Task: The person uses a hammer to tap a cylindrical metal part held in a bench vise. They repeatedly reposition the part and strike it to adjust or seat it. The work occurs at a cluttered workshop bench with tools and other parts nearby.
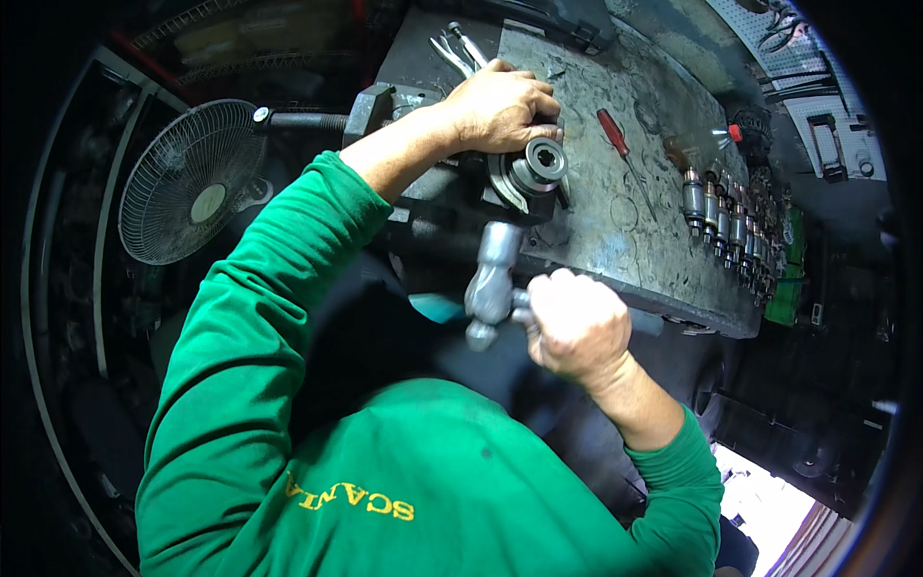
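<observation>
My right hand (pixel 580 325) is closed round the handle of a ball-peen hammer (pixel 492 290). The hammer's head hangs just off the near edge of the workbench, apart from the metal parts and slightly smeared by motion. My left hand (pixel 508 108) curls over a round metal part (pixel 538 171) with a flanged end and a toothed centre hole, its fingers folded down against it. A curved metal piece (pixel 506 185) sits beside that round part. Right behind my left hand, a pair of locking pliers (pixel 463 48) sticks up; its jaws are hidden. Dark vise (pixel 370 113) parts show under my left wrist.
On the grey metal workbench (pixel 596 226) lies a red-handled screwdriver (pixel 615 137). Several cylindrical metal parts (pixel 721 213) stand in rows at its right, near a clear bottle with a red cap (pixel 716 140). A fan (pixel 197 188) is at left; tools hang on a pegboard (pixel 808 115).
</observation>
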Available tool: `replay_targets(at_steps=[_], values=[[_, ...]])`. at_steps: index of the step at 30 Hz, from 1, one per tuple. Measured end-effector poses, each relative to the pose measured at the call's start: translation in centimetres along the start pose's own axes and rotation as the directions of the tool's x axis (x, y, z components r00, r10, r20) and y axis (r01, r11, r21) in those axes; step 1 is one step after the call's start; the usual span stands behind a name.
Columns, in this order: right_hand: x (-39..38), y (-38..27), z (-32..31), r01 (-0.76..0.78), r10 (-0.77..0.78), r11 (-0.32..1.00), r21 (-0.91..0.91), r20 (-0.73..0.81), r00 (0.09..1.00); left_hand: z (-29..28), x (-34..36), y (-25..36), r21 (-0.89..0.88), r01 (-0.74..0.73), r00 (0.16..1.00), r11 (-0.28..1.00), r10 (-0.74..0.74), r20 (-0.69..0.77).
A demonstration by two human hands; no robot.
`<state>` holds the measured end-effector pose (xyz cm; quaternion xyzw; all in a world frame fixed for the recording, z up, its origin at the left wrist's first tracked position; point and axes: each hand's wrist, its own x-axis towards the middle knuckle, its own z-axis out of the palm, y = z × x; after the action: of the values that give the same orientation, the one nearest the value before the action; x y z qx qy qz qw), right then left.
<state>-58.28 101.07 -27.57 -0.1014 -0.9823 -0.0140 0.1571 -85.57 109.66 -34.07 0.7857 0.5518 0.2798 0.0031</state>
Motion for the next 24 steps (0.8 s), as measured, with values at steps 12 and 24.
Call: replay_targets(at_steps=[12,24], values=[[0.8,-1.0,-0.1,-0.317,0.337,0.936,-0.156,0.119,0.934,-0.3,0.3,-0.4,0.032,0.011,0.997,0.999,-0.013,0.074],[3.2,-3.6,0.1,-0.219,0.236,0.966,-0.139,0.124,0.964,-0.1,0.6,-0.6,0.011,-0.035,0.999,0.999,0.034,0.029]])
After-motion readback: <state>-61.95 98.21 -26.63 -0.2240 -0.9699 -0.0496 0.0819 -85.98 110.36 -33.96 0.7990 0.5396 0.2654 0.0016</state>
